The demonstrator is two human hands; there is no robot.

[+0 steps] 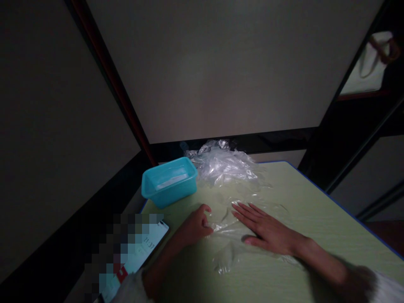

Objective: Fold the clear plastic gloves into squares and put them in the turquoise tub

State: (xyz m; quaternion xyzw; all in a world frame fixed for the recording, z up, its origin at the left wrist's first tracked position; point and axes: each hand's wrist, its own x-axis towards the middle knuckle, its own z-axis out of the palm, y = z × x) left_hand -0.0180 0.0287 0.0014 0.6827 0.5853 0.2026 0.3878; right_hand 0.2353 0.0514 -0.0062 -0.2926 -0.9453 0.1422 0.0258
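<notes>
Left hand (196, 226) pinching clear plastic film (227, 229), right hand (267, 229) flat on it, turquoise tub (175, 195) beyond

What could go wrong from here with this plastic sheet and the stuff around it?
The thin plastic sheet might stretch or tear: the left hand pinches its edge while the right hand presses it flat.
The phone lies beside the left forearm, so a sweep could nudge it.
The teal basket, near a table corner, might get knocked.

Dim light; pale wall panels (221, 75), dark trim (287, 139), blue-edged greenish table (293, 189).
</notes>
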